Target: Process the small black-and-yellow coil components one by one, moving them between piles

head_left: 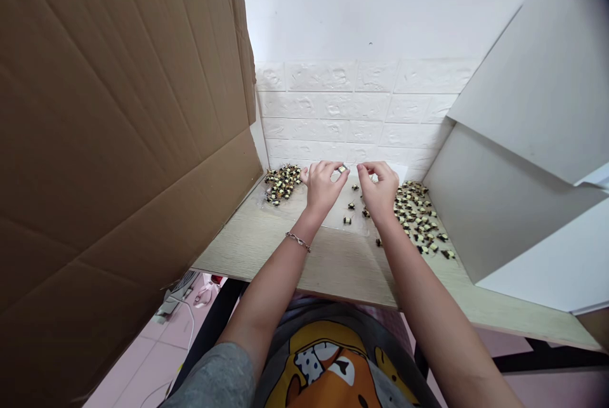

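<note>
My left hand [324, 187], with a chain bracelet at the wrist, pinches a small yellow-and-black wire-wound coil [342, 168] between thumb and fingertips. Close to its right, my right hand [380, 189] is closed in a pinch; whatever lies between those fingertips is too small to make out. Both hands are raised over a clear plastic sheet [328, 216] on the table. A few loose coils [347, 220] lie between and below the hands. Left of my left hand is a heap of coils [283, 183], and many more coils [421, 217] are spread beyond my right forearm.
A tall cardboard sheet [118, 110] walls the left side of the wooden table [257, 246]. White panels [514, 198] stand along the right. A white brick-patterned wall [333, 103] closes the back. Cables [183, 297] lie on the pink floor at lower left.
</note>
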{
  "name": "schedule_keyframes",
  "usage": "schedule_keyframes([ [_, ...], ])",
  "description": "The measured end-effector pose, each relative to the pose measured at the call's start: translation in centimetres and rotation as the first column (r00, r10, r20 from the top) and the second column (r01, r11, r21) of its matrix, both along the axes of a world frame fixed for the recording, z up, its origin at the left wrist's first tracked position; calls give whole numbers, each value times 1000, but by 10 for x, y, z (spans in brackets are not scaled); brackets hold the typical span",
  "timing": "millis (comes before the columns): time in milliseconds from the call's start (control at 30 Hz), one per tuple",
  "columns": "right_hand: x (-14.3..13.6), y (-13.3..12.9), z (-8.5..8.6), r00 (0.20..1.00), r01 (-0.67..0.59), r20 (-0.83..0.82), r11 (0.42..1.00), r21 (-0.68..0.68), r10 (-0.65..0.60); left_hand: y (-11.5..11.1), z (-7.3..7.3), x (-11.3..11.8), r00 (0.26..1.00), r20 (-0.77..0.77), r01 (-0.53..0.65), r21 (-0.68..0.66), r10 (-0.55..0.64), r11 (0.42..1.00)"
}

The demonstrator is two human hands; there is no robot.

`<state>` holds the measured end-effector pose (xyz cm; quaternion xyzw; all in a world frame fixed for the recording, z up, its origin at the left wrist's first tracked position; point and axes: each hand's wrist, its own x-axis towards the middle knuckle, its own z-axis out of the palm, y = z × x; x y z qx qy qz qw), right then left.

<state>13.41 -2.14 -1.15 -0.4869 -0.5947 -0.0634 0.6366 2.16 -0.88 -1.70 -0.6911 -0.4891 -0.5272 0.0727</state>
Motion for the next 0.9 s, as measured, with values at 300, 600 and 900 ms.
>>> schedule_keyframes([
  [300, 2, 10, -7, 992, -114, -64, 992, -49, 111, 0, -1, -1, 1000, -7, 10, 17, -10, 1000],
  [600, 6, 18, -10, 919, -316, -288, 941, -122, 271, 1, -1, -1, 990, -61, 129, 26, -127, 991],
  [900, 7, 21, -12, 888, -397, -314, 905, -152, 337, 6, -6, 0, 980, -58, 189, -29, -190, 982],
])
